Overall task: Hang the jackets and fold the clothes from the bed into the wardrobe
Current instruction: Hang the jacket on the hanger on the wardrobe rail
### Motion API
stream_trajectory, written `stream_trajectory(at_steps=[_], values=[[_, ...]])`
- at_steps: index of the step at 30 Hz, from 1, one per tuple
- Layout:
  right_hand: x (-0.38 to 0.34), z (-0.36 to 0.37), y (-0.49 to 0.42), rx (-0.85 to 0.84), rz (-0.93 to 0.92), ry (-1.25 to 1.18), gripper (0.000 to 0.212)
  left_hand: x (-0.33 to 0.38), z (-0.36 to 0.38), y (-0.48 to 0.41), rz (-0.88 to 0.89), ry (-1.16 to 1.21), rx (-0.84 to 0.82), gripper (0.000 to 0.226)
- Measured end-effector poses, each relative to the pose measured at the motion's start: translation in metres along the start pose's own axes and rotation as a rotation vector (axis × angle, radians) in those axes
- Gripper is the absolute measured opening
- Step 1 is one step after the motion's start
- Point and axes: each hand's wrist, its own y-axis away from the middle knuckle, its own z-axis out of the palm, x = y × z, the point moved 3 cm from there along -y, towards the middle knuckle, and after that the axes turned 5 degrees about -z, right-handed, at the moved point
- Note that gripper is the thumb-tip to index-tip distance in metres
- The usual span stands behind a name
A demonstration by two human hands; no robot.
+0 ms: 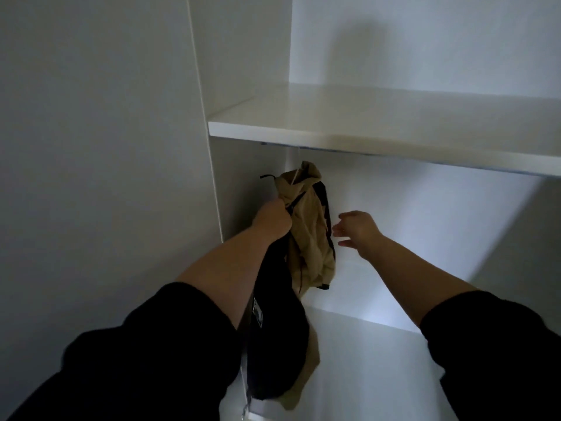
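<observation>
A tan and black jacket (309, 226) hangs inside the white wardrobe, below the shelf (364, 126), with a black hanger hook (267, 177) showing at its top left. My left hand (273, 221) grips the jacket near its collar. A black part of the jacket (273, 344) droops down under my left forearm. My right hand (355, 229) hovers just right of the jacket with fingers spread, holding nothing. The hanging rail is hidden under the shelf's front edge.
The wardrobe's left side panel (218, 183) stands close to my left hand. The white back wall (425, 223) and a lower white surface (379, 360) lie to the right of the jacket. The upper compartment (409, 41) is above the shelf.
</observation>
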Motion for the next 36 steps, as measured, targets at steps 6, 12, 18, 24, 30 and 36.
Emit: stream_trajectory(at_steps=[6, 12, 18, 24, 30, 36], values=[[0.013, -0.022, 0.013, 0.054, 0.055, -0.093, 0.031, -0.021, 0.015, -0.004, -0.037, -0.126, 0.043, 0.037], [0.033, -0.052, 0.034, 0.084, -0.037, 0.043, 0.028, -0.002, 0.020, 0.017, 0.057, -0.311, 0.271, 0.056], [0.061, -0.092, 0.079, 0.129, -0.247, 0.415, 0.037, 0.063, 0.071, 0.085, 0.435, -0.570, 0.282, 0.054], [0.077, -0.141, 0.134, 0.198, -0.348, 0.621, 0.048, 0.111, 0.113, 0.155, 0.509, -0.541, 0.266, 0.068], [0.079, -0.192, 0.215, 0.361, -0.360, 0.797, 0.054, 0.161, 0.123, 0.224, 0.612, -0.545, 0.295, 0.067], [0.082, -0.220, 0.327, 0.525, -0.259, 0.846, 0.056, 0.191, 0.116, 0.307, 0.788, -0.532, 0.261, 0.067]])
